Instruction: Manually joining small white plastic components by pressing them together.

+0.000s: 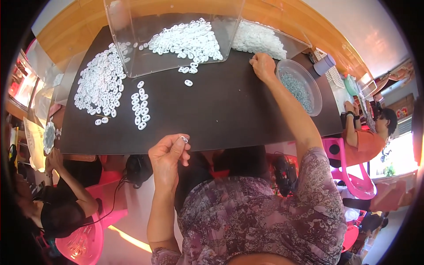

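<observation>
My left hand [167,157] is raised at the table's near edge. Its thumb and fingers pinch a small white and metallic piece [184,139], too small to make out fully. Farther off, my right hand [263,67] reaches to the front of a heap of translucent white pieces [258,39]; its fingers are curled together, and what they hold, if anything, is hidden. Beside that wrist stands a round tub [316,95] with many small metal parts [296,90]. White oval two-holed pieces [141,106] lie in short rows left of centre.
A big heap of white two-holed pieces [99,81] covers the table's left; another [187,39] lies in a transparent box [172,66]. A purple-grey cylinder [324,65] stands past the tub. People sit at left [66,207] and right [364,143], beside pink chairs [349,170].
</observation>
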`<state>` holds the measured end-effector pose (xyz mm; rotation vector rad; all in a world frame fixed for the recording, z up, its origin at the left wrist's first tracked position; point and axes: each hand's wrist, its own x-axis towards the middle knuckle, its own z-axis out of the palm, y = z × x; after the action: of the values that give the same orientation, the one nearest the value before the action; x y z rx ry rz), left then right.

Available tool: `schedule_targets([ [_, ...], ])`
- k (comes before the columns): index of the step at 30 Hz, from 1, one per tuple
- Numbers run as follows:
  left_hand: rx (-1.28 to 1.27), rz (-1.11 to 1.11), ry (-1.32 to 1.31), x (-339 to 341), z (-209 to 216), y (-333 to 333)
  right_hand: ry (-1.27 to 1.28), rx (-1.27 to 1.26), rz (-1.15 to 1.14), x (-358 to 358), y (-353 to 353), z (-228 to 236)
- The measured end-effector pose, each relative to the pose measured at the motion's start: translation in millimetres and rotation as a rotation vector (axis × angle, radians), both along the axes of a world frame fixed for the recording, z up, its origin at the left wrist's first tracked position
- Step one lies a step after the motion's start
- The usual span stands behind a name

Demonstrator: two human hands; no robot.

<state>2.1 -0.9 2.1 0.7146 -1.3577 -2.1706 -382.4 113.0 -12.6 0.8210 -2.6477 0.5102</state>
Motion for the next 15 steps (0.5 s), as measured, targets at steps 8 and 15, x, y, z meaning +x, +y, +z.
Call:
schedule_targets([
  [8,0.027,-0.022,-0.025,0,2,1,-0.002,0.042,0.125,-25,-2,-5],
  [15,-0.014,-0.006,-0.021,3,1,2,-0.083,-0.164,0.080,-28,8,-8],
])
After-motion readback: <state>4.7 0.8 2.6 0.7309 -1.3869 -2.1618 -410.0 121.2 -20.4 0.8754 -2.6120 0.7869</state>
